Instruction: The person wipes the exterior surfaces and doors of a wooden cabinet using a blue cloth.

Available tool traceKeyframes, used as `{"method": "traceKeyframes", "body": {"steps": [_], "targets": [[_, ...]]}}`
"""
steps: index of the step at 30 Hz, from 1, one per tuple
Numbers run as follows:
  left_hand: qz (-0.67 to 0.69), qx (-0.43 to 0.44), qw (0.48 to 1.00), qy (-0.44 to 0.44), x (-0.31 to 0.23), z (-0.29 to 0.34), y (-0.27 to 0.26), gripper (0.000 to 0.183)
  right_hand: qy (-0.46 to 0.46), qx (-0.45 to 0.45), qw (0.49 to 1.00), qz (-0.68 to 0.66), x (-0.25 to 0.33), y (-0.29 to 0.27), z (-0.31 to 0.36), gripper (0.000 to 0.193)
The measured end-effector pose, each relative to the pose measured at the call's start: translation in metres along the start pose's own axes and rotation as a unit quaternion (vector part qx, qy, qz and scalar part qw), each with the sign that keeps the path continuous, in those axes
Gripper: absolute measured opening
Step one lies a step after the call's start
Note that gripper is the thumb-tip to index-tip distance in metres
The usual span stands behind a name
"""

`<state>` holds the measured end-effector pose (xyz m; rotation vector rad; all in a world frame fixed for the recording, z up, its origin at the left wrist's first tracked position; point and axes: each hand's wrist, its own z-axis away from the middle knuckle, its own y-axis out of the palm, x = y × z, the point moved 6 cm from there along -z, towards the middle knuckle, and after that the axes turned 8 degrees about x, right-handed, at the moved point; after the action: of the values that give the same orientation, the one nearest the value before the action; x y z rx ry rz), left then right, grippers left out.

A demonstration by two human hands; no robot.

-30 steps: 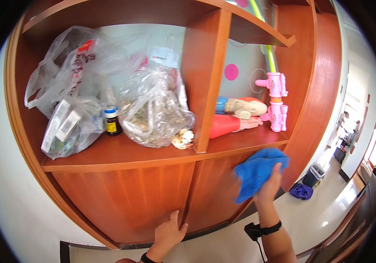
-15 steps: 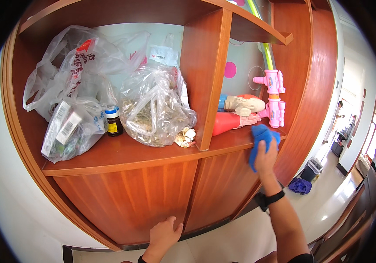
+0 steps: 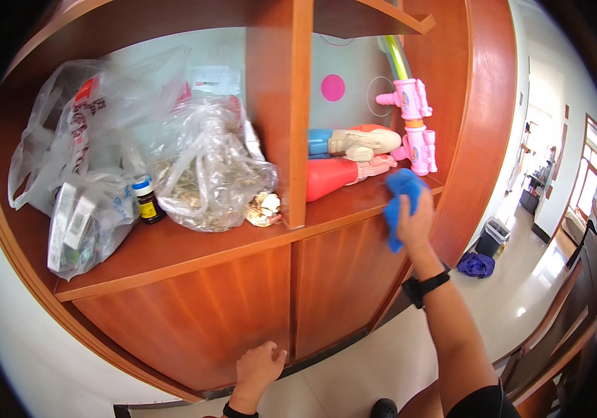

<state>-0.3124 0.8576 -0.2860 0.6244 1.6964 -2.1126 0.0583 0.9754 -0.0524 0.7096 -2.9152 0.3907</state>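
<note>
My right hand [image 3: 417, 221] is closed on a blue cloth [image 3: 404, 189], pressing it at the front edge of the cabinet shelf [image 3: 361, 217], right compartment. Just behind the cloth stands a pink plastic toy [image 3: 420, 150] with a yellow-green tube. Beside it lie a red toy piece [image 3: 330, 180] and a beige-and-blue one [image 3: 361, 143]. Low in front of the cabinet doors, my left hand [image 3: 260, 366] hangs with loosely bent fingers, the thumb apart, holding nothing.
Left of the upright divider [image 3: 298, 118] sit a clear bag of dried stuff [image 3: 208, 174], a dark bottle with a blue-and-white cap [image 3: 146, 200] and a bag of boxes [image 3: 89, 230]. A bin [image 3: 492, 235] and purple bag [image 3: 476, 265] stand on the floor at right.
The view has shifted, so the cabinet sits further left. My right hand stays on the cloth at the shelf's right front edge. My left hand's fingers have curled a little.
</note>
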Motion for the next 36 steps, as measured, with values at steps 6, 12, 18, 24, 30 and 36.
{"method": "traceKeyframes", "body": {"steps": [6, 12, 18, 24, 30, 36], "targets": [[-0.001, -0.006, 1.000, 0.017, 0.000, 0.012, -0.005, 0.038, 0.030, -0.008, 0.998, -0.060, -0.005, -0.008, 0.001, 0.028], [-0.019, 0.007, 0.999, 0.028, -0.005, 0.010, 0.005, 0.036, -0.095, -0.004, 0.995, -0.037, 0.133, 0.009, 0.020, 0.030], [-0.039, 0.047, 0.998, 0.026, -0.014, -0.003, 0.019, 0.034, -0.124, 0.032, 0.986, -0.104, 0.208, 0.019, 0.014, 0.027], [0.002, 0.028, 0.997, 0.075, -0.026, -0.002, 0.019, 0.032, -0.168, 0.027, 0.985, 0.029, 0.144, 0.007, 0.026, 0.042], [-0.010, 0.003, 1.000, 0.025, 0.008, 0.015, -0.007, 0.032, -0.002, 0.019, 0.999, -0.028, 0.074, -0.005, 0.009, 0.029], [-0.019, 0.001, 0.998, 0.057, 0.008, 0.012, -0.003, 0.032, -0.030, -0.013, 0.999, -0.029, 0.132, 0.011, 0.029, 0.025]]}}
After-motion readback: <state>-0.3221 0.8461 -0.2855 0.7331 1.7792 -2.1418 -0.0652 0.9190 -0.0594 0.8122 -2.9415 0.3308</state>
